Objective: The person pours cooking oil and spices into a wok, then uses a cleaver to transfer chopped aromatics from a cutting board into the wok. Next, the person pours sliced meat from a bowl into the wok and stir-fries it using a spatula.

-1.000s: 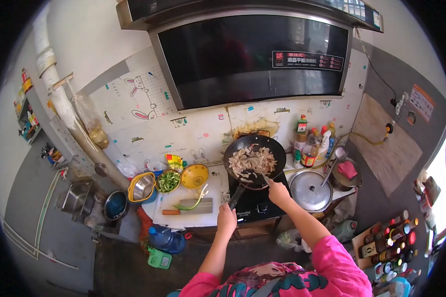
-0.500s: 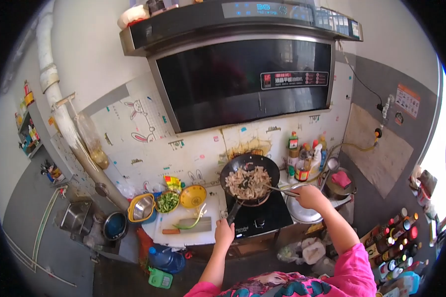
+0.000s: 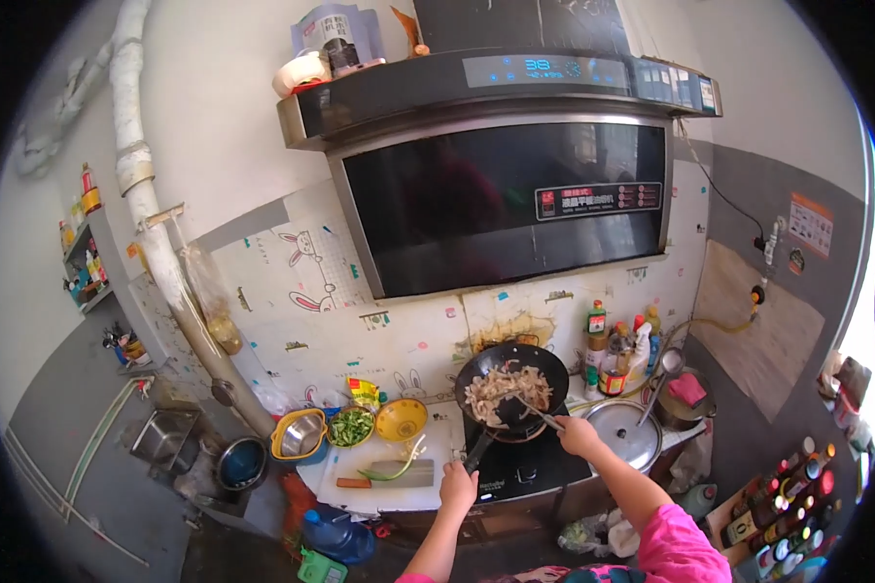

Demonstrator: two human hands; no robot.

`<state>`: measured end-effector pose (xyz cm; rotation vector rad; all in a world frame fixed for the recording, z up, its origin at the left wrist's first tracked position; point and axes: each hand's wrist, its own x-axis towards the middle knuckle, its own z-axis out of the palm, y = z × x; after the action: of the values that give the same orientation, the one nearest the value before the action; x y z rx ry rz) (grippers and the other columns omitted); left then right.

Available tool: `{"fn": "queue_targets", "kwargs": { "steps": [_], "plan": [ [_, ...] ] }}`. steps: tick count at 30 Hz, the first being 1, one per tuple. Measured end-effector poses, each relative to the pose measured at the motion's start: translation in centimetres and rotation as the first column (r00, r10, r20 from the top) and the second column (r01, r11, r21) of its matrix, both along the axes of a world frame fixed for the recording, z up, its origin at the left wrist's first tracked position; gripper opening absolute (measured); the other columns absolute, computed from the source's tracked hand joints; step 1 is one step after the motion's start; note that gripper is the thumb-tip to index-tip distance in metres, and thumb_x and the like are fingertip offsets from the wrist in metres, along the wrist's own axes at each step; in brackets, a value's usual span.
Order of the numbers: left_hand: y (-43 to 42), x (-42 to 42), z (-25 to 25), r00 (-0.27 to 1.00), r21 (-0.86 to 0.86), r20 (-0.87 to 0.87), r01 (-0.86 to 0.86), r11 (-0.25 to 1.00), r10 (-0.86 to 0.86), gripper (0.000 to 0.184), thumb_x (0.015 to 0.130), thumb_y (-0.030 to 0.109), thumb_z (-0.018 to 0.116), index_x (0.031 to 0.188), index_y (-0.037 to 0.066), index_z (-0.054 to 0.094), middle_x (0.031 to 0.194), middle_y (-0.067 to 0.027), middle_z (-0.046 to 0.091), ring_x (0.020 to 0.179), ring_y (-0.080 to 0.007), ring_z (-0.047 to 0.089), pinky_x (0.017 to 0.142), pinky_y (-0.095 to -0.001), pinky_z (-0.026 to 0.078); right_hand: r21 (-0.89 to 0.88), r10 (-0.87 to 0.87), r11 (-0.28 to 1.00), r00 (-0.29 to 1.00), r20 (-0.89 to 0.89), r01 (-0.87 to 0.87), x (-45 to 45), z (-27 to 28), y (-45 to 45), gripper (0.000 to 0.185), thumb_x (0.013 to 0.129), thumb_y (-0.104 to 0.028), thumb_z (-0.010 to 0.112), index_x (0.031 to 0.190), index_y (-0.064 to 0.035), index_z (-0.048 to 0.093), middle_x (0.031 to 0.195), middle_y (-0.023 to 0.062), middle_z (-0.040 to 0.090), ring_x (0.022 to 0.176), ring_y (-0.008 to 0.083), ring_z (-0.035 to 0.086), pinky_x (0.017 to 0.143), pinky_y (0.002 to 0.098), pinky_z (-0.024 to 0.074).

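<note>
A black wok sits on the dark glass stove, holding sliced pale meat. My left hand is closed around the wok's handle. In my right hand is the handle of a metal spatula, whose head is among the meat and partly hidden by it. Left of the stove lies a white cutting board, with a cleaver and a green onion on it. A round metal lid rests close beside my right hand.
Behind the board stand a yellow bowl, a bowl of chopped greens and a steel basin. Seasoning bottles and a pot with a pink cloth are at the right. The range hood hangs above.
The camera view has tilted upward. My right hand has moved left, closer to the wok, pushing the spatula further into the meat. My left hand keeps its hold on the handle.
</note>
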<state>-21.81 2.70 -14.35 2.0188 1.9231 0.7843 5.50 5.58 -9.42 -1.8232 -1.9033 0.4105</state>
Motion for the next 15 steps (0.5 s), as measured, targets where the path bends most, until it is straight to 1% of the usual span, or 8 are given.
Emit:
{"fn": "queue_targets", "kwargs": {
  "steps": [2,5,8,10,11,13,14,15],
  "plan": [
    [0.0,-0.1,-0.1,1.000,-0.007,-0.008,0.013,1.000,-0.013,0.036,0.081,0.026,0.059,0.101,-0.001,0.047,0.104,-0.0226,0.048,0.084,-0.0405,0.057,0.071,-0.0458,0.048,-0.019,-0.065,0.998,0.997,-0.031,0.064,-0.3,0.7,0.5,0.036,0.076,-0.015,0.055,0.112,-0.0090,0.056,0.096,0.0194,0.061,0.090,0.0360,0.057,0.080,0.0422,0.0453],
    [0.0,-0.1,0.4,1.000,-0.018,-0.015,0.008,1.000,-0.008,0.035,0.081,0.026,0.059,0.101,0.000,0.047,0.103,-0.0226,0.049,0.084,-0.0406,0.057,0.071,-0.0456,0.048,0.047,-0.086,0.995,0.994,-0.062,0.089,-1.1,1.8,2.3,0.034,0.077,-0.015,0.054,0.110,-0.0089,0.058,0.093,0.0203,0.061,0.088,0.0371,0.058,0.079,0.0428,0.0457],
    [0.1,0.0,0.0,1.000,-0.068,0.008,0.013,0.998,-0.013,0.036,0.080,0.025,0.060,0.101,-0.001,0.048,0.110,-0.0239,0.046,0.086,-0.0416,0.056,0.075,-0.0453,0.047,0.081,-0.089,0.992,0.994,-0.064,0.094,-2.0,0.9,5.5,0.029,0.077,-0.017,0.054,0.105,-0.0075,0.060,0.088,0.0209,0.062,0.084,0.0387,0.058,0.076,0.0440,0.0467],
    [0.2,0.1,-0.9,1.000,0.083,-0.010,-0.028,0.996,0.029,0.038,0.079,0.024,0.062,0.103,-0.002,0.049,0.123,-0.0249,0.039,0.094,-0.0430,0.052,0.080,-0.0454,0.046,0.047,-0.118,0.991,0.984,-0.136,0.125,-3.0,-0.4,7.1,0.026,0.078,-0.018,0.055,0.100,-0.0061,0.060,0.084,0.0217,0.061,0.081,0.0395,0.058,0.074,0.0448,0.0475],
    [0.1,0.1,-1.1,0.999,0.083,-0.012,-0.030,0.996,0.031,0.038,0.079,0.024,0.062,0.103,-0.002,0.049,0.123,-0.0249,0.039,0.094,-0.0430,0.052,0.080,-0.0454,0.046,0.035,-0.100,0.994,0.994,-0.033,0.101,-3.5,-2.1,8.1,0.024,0.077,-0.019,0.056,0.096,-0.0057,0.061,0.082,0.0222,0.061,0.078,0.0393,0.059,0.072,0.0451,0.0482],
    [0.1,0.3,-0.9,0.999,0.100,-0.012,-0.046,0.994,0.047,0.040,0.077,0.024,0.063,0.104,-0.002,0.049,0.133,-0.0242,0.027,0.108,-0.0433,0.043,0.084,-0.0491,0.042,0.076,-0.088,0.993,0.994,-0.058,0.093,-5.1,-3.2,6.7,0.025,0.077,-0.019,0.056,0.098,-0.0073,0.061,0.080,0.0213,0.062,0.077,0.0382,0.060,0.071,0.0455,0.0486],
    [0.2,0.3,-0.9,0.999,0.100,-0.011,-0.042,0.994,0.044,0.040,0.077,0.024,0.063,0.104,-0.002,0.049,0.133,-0.0242,0.027,0.108,-0.0433,0.043,0.084,-0.0491,0.042,0.123,-0.078,0.989,0.995,-0.064,0.085,-5.4,-4.0,6.5,0.025,0.077,-0.019,0.056,0.098,-0.0078,0.061,0.079,0.0209,0.062,0.077,0.0379,0.060,0.071,0.0457,0.0486],
    [0.2,0.3,-0.9,0.999,0.085,-0.016,-0.045,0.995,0.046,0.040,0.077,0.023,0.063,0.105,-0.001,0.049,0.134,-0.0238,0.025,0.113,-0.0426,0.038,0.085,-0.0513,0.041,0.104,-0.054,0.993,0.995,-0.084,0.062,-5.6,-3.4,5.3,0.026,0.077,-0.019,0.056,0.100,-0.0082,0.061,0.079,0.0206,0.062,0.077,0.0378,0.060,0.071,0.0456,0.0487]
  ]
}}
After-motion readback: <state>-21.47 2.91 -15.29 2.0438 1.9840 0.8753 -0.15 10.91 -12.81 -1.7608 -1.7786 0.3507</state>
